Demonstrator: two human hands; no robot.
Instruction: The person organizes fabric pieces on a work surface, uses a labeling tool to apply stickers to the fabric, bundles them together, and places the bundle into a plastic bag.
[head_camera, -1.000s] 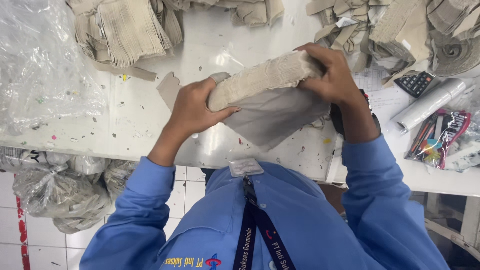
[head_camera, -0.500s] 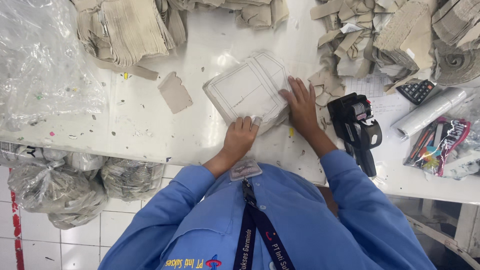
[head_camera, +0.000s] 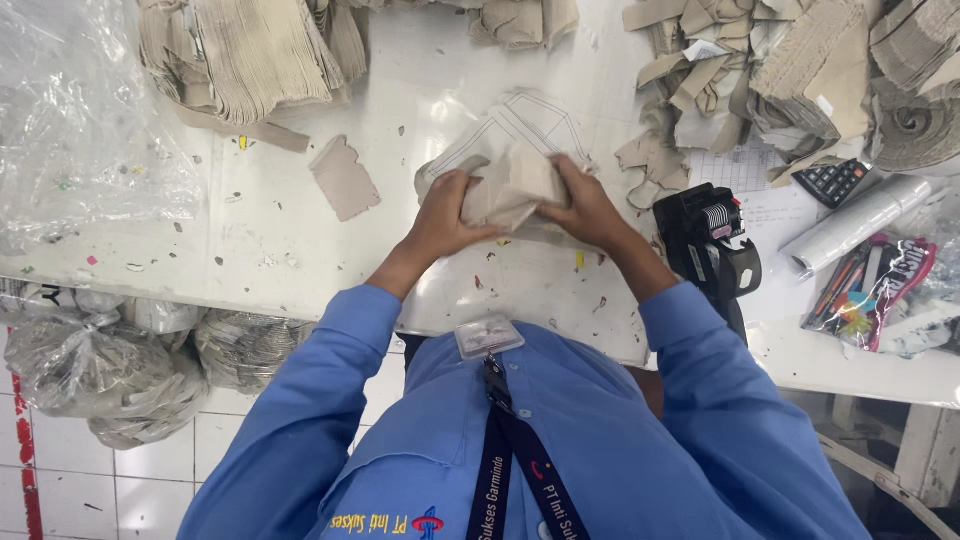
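Note:
Both my hands grip a small stack of beige cut fabric pieces (head_camera: 517, 185) above the white table (head_camera: 250, 250). My left hand (head_camera: 448, 212) holds the stack's left side and my right hand (head_camera: 588, 208) holds its right side. Under and behind the stack lies a clear plastic bag or sheet with lined outlines (head_camera: 520, 125), flat on the table.
A single beige cut piece (head_camera: 344, 178) lies left of my hands. Piles of beige pieces (head_camera: 250, 50) sit at the back left and back right (head_camera: 800, 70). A black handheld labelling gun (head_camera: 712, 245), a calculator (head_camera: 835, 180), a white roll (head_camera: 858, 222) and pens are at right. Clear bags (head_camera: 80, 120) are left.
The stack first was held up long between both hands, then laid flat on the table under my palms. Now both hands have gathered a smaller bundle and lifted it above the plastic sheet.

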